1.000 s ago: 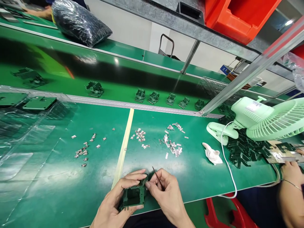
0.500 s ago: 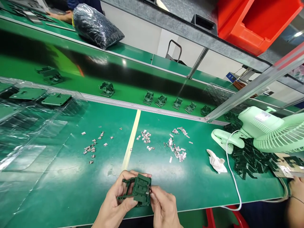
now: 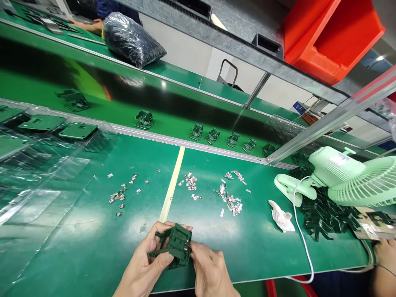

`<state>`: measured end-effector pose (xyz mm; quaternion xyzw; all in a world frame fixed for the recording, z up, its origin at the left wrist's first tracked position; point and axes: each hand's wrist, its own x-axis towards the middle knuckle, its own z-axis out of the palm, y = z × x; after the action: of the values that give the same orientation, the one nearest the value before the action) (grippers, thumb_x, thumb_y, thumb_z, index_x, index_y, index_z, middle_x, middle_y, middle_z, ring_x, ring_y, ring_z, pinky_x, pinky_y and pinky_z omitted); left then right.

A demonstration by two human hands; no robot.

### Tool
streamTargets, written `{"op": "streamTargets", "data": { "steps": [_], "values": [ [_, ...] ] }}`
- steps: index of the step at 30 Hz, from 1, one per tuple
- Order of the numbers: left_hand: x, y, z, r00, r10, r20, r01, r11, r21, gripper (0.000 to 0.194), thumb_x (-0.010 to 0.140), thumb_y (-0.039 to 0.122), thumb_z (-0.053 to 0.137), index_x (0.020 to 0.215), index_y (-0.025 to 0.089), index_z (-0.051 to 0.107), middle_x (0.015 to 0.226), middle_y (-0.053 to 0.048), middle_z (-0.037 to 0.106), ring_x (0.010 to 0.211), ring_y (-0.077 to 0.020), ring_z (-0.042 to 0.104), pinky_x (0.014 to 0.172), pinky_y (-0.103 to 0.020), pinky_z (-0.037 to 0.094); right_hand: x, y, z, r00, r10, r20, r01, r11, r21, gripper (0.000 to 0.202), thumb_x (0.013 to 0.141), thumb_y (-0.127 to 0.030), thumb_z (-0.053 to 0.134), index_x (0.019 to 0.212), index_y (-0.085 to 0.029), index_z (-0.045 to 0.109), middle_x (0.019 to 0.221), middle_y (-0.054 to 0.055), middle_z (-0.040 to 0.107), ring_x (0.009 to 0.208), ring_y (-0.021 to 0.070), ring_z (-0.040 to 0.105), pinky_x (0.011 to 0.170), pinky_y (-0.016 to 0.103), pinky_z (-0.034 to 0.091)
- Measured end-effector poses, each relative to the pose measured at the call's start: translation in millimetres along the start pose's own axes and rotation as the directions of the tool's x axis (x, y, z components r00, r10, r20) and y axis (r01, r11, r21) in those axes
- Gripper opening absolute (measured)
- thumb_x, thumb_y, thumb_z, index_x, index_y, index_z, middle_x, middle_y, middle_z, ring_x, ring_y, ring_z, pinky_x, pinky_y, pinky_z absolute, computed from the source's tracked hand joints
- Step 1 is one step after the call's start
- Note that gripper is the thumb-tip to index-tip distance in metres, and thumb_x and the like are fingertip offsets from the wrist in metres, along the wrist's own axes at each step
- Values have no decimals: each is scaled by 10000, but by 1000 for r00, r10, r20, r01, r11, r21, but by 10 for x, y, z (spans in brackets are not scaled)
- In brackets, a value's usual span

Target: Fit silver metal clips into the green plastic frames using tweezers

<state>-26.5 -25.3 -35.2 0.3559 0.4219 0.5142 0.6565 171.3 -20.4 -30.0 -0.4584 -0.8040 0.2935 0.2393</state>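
1. Surface (image 3: 247, 243): green, spanning the frame.
2. Fan (image 3: 361, 177): right edge.
3. Left hand (image 3: 147, 258): lower centre, clamped on the part (image 3: 180, 244).
4. Right hand (image 3: 210, 266): fingertips together at the part's right edge.
5. Part: green, bottom centre.

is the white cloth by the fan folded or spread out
Neither: the white cloth lies crumpled on the green table, bunched into an uneven heap with one end trailing toward the shelf.

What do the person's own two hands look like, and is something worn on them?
Left hand and right hand are both bare: no glove, ring, watch or bracelet shows. No sleeve, cable or marking is visible on either. Some right fingertips are hidden.
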Motion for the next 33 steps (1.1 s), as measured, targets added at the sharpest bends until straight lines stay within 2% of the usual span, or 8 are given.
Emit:
{"op": "streamTargets", "data": {
  "steps": [3, 7, 17, 22, 24, 27, 30, 33],
  "values": [
    [29, -25, -32, 993, 23, -114, 4, 971, 237, 328, 882, 471, 760, 1056, 223, 633, 1374, -159, 705, 1249, -340, 688, 958, -410, 617, 269, 72, -268, 998, -22, 60, 26, 998, -64, 350, 1092, -189, 313, 1091, -223, 661, 815, 29, 702, 633, 168, 633, 613, 287, 434],
    [80, -184, -34, 959, 198, -201, -42, 805, 592, 284, 880, 454, 741, 896, 257, 536, 1360, -123, 726, 1230, -300, 706, 973, -438, 611, 693, 291, -434, 985, 89, -149, -122, 964, -234, 259, 1085, -272, 429, 1067, -225, 683, 949, 42, 712, 741, 178, 672, 622, 279, 422],
    [47, -253, 0, 902, 431, 31, -250, 462, 851, 988, 883, 754, 608, 1659, 276, 226, 1506, -161, 603, 1346, -388, 606, 963, -516, 608, 1032, 408, -308, 960, 166, -226, -222, 943, -248, 241, 1009, -199, 502, 947, -198, 735, 889, 59, 703, 690, 188, 612, 602, 303, 306],
    [41, 51, 105, 660, 719, 216, -424, 120, 898, 493, 930, 229, 753, 1397, 295, 611, 1260, -66, 762, 1217, -298, 678, 1000, -451, 482, 813, -57, -509, 949, 300, -98, -291, 952, 97, 280, 1023, -347, 545, 801, -197, 627, 666, -40, 574, 553, 107, 460, 536, 230, 334],
    [29, 127, 142, 540, 784, 307, -442, -45, 896, 434, 867, 64, 772, 1228, 296, 711, 1114, -22, 812, 1158, -273, 691, 946, -414, 439, 688, -259, -551, 920, 378, 105, -385, 815, 432, 327, 980, -412, 613, 740, -195, 564, 627, -58, 510, 558, 93, 405, 532, 217, 326],
    [-8, 166, 158, 463, 798, 385, -449, -163, 878, 399, 846, 2, 743, 1133, 279, 756, 1023, -1, 831, 1115, -252, 677, 861, -371, 408, 521, -422, -525, 887, 396, 237, -441, 578, 687, 444, 897, -509, 734, 682, -198, 501, 602, -65, 468, 572, 82, 356, 541, 220, 293],
    [-55, 174, 152, 516, 794, 320, -543, 14, 840, 318, 860, 5, 705, 1038, 263, 749, 954, 0, 810, 1099, -241, 655, 879, -354, 430, 398, -411, -419, 914, 325, 243, -381, 476, 793, 455, 917, -549, 742, 726, -186, 545, 608, -44, 541, 532, 65, 339, 524, 222, 277],
    [-109, 205, 163, 749, 650, 130, -543, 489, 683, 184, 927, 96, 659, 909, 276, 695, 939, -21, 729, 1101, -236, 624, 903, -337, 510, 318, -332, -280, 940, 233, 247, -318, 351, 881, 364, 915, -503, 782, 883, -157, 674, 679, -27, 596, 502, 40, 302, 487, 209, 245]
  ]
}}
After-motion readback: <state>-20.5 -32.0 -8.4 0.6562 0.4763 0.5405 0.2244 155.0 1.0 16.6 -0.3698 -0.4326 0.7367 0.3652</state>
